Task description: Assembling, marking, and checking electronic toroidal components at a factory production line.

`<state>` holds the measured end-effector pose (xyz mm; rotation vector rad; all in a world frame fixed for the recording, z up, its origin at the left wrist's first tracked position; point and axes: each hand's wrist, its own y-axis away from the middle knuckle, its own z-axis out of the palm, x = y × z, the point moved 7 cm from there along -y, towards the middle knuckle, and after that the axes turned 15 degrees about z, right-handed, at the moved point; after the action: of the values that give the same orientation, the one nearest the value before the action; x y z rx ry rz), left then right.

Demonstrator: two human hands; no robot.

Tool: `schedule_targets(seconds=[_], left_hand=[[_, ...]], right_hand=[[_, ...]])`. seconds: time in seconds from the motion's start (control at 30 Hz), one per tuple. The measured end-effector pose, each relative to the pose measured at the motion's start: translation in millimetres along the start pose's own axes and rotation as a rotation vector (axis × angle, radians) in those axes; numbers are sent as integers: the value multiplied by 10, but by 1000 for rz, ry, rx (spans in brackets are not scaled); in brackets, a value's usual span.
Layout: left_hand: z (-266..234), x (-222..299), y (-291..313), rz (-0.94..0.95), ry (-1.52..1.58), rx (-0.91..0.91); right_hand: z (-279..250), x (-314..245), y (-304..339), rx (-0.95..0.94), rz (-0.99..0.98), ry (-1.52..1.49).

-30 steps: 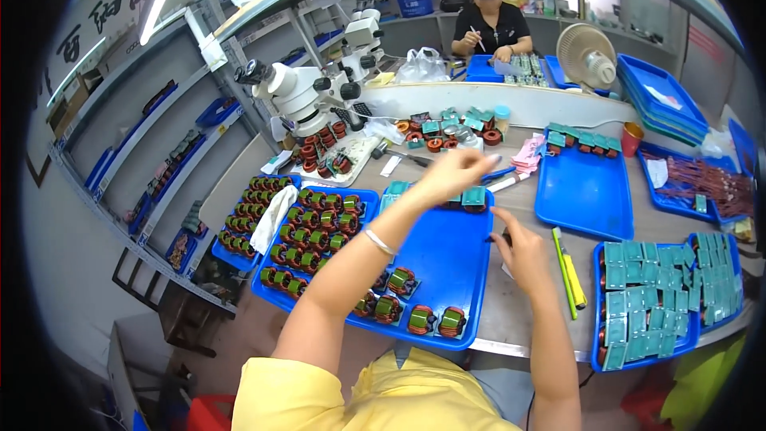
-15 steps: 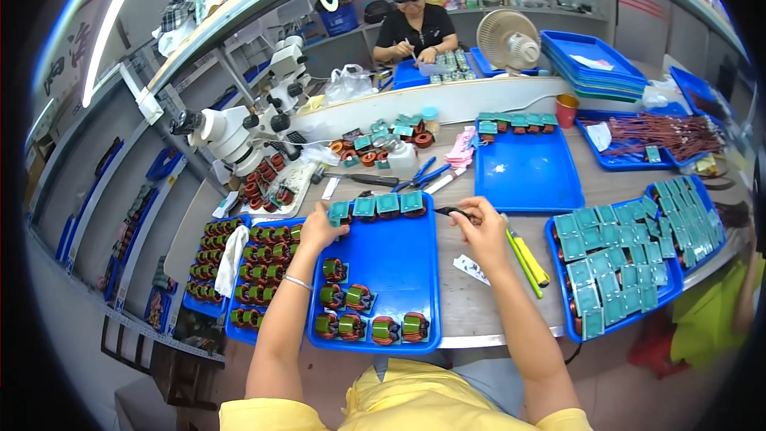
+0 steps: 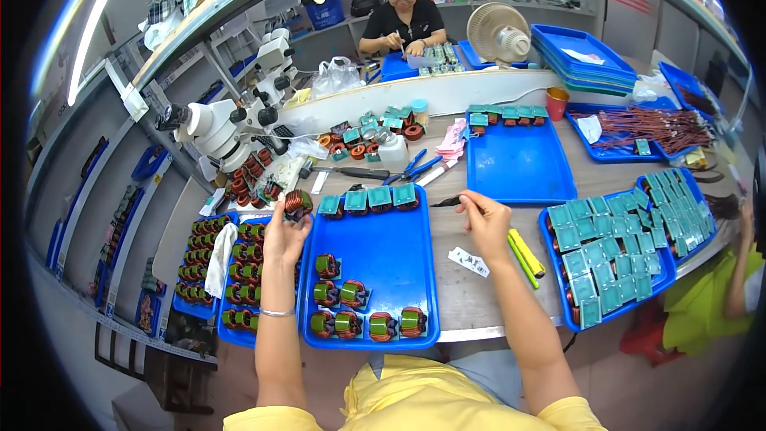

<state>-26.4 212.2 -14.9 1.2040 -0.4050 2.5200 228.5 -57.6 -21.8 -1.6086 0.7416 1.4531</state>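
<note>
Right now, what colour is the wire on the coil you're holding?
The coil wire is reddish-brown, best seen in the head view.

Left hand (image 3: 286,231) holds copper coil (image 3: 298,204), just beside far-left corner of blue tray (image 3: 375,251). Right hand (image 3: 487,222) pinches slim dark tool (image 3: 447,202), right of tray. Tray: four teal-board pieces (image 3: 379,199) along far edge, seven green-topped coils (image 3: 348,325) nearer. Worktop (image 3: 471,307) underneath. Co-worker (image 3: 403,20) seated opposite.

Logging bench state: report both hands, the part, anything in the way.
Left hand holding copper-wound coil near middle blue tray's far left corner. Right hand pinching slim dark tool. Neither hand visibly blocked.
</note>
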Motion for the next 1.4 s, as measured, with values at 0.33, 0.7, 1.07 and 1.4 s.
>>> schedule_targets(seconds=[0.33,0.7,1.07,1.4], left_hand=[[1325,-424,1163,-265,229,-484],[1740,-618,1220,-355,206,-504],[1620,-584,1260,-210,-16,-700],[1614,-632,1287,-189,-35,-705]], right_hand=[[-48,44,-68,-21,46,-102],[-141,-41,-20,106,-14,10],[0,-151,38,113,-122,234],[115,-132,62,57,-121,321]])
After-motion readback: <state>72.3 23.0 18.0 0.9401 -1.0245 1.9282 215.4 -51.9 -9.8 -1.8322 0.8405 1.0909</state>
